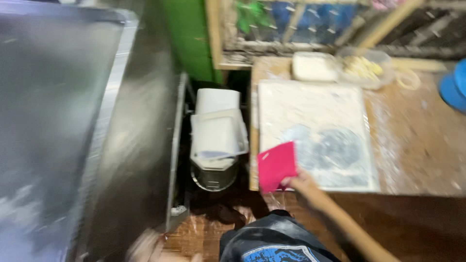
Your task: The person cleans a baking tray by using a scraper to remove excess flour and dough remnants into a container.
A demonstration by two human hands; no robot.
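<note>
A big metal tray point(58, 121) fills the left. My left hand point(145, 247) is a blur low down beside it; I cannot tell its grip. A metal pot point(213, 174) under white lids stands on the floor. My right hand point(298, 182) pinches a pink scraper point(276, 166) at the floury board's point(315, 111) near left corner on the wooden table point(422, 145).

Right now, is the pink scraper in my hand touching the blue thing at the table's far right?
No, the pink scraper is at the floured board's near-left corner.
</note>
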